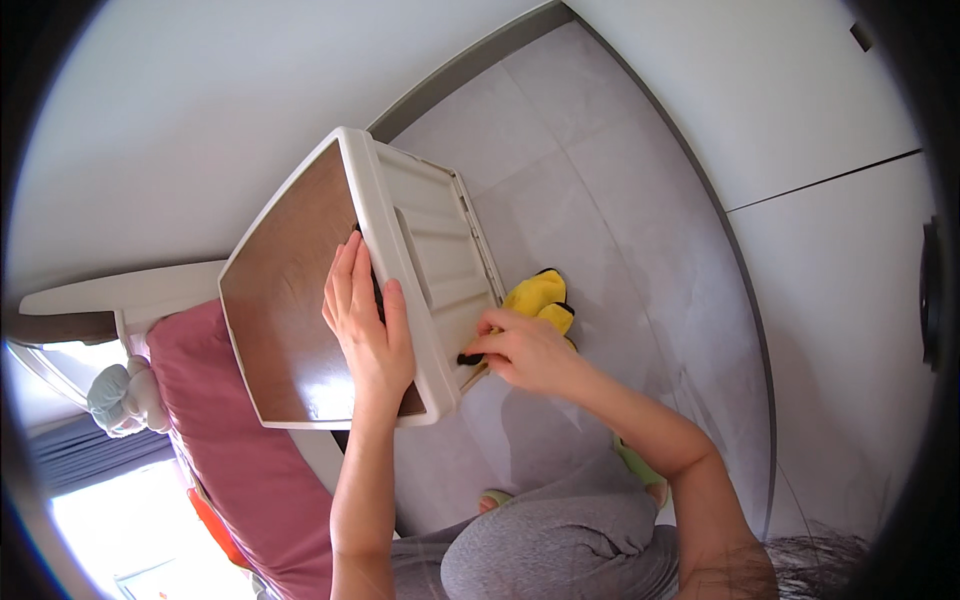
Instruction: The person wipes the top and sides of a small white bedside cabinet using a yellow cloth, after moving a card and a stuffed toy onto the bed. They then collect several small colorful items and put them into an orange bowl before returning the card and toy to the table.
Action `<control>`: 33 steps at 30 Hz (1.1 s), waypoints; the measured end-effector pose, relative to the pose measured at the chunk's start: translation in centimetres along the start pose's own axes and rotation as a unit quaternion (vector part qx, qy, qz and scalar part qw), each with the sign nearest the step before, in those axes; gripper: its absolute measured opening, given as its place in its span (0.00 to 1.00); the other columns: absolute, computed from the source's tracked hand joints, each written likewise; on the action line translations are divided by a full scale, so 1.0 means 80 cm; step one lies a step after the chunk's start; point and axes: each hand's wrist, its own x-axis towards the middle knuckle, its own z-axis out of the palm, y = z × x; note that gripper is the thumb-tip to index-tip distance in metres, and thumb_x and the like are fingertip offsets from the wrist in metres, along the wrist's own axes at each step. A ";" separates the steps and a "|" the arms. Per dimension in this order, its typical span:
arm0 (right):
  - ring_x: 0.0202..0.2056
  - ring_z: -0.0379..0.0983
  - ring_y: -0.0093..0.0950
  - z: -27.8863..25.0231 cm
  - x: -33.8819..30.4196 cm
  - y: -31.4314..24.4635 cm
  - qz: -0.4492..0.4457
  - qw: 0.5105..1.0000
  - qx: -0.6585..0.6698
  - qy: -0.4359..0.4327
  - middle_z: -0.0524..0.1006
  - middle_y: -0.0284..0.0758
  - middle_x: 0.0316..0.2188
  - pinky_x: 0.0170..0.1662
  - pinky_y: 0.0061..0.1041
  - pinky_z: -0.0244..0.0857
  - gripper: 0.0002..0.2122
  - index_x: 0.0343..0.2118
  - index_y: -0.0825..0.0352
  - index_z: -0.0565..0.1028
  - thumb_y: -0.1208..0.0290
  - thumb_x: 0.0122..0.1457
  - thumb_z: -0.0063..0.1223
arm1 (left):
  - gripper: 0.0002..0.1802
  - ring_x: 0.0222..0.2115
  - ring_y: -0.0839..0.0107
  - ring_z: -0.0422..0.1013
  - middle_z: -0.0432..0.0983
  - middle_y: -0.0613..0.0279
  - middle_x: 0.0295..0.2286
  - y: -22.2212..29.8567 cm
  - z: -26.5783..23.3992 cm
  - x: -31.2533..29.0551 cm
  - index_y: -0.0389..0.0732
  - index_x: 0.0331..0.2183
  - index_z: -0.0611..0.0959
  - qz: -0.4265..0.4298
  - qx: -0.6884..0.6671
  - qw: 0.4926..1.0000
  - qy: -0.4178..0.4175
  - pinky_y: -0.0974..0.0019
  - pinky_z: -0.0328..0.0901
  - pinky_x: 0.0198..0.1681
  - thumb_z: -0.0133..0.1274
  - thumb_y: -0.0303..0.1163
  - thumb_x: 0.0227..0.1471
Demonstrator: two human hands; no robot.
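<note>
Here, left hand (368,325): fingers extended, released, resting on the cabinet (285,265).
Right hand (530,350): fingers pinching the yellow cloth (538,292) at its side.
Floor (620,220): grey tiles.

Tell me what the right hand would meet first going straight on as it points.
Most likely the cream box, at its side: the right hand, gripping a yellow cloth with black edging, points toward it. Depth is unclear; they may already touch.
</note>
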 end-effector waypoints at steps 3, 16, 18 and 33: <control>0.38 0.76 0.34 0.024 -0.009 0.038 0.081 0.988 -0.123 -0.034 0.75 0.33 0.36 0.39 0.32 0.71 0.12 0.38 0.58 0.83 0.75 0.51 0.54 | 0.27 0.62 0.51 0.56 0.63 0.53 0.60 -0.001 0.000 0.000 0.32 0.58 0.69 0.002 -0.003 1.000 0.003 0.50 0.47 0.64 0.47 0.30 0.59; 0.40 0.73 0.40 0.035 -0.036 -0.018 0.138 0.918 0.241 0.282 0.74 0.43 0.41 0.43 0.33 0.69 0.15 0.47 0.72 0.76 0.73 0.57 0.57 | 0.34 0.63 0.53 0.56 0.62 0.55 0.60 -0.010 0.003 -0.004 0.35 0.59 0.69 0.005 -0.002 1.000 0.000 0.49 0.47 0.64 0.56 0.34 0.52; 0.43 0.71 0.38 0.046 -0.034 -0.064 -0.017 0.944 0.214 0.249 0.70 0.44 0.46 0.46 0.31 0.66 0.21 0.54 0.71 0.72 0.72 0.57 0.58 | 0.34 0.63 0.53 0.56 0.63 0.55 0.60 -0.012 0.002 -0.003 0.35 0.59 0.69 -0.006 -0.003 1.000 0.005 0.49 0.47 0.64 0.56 0.34 0.52; 0.41 0.73 0.54 0.089 -0.023 0.076 0.265 0.955 -0.051 0.124 0.71 0.51 0.47 0.45 0.48 0.68 0.17 0.55 0.66 0.70 0.66 0.65 0.45 | 0.40 0.64 0.53 0.53 0.60 0.56 0.61 -0.006 0.003 0.003 0.37 0.60 0.67 -0.012 0.000 1.000 -0.015 0.48 0.44 0.65 0.59 0.32 0.45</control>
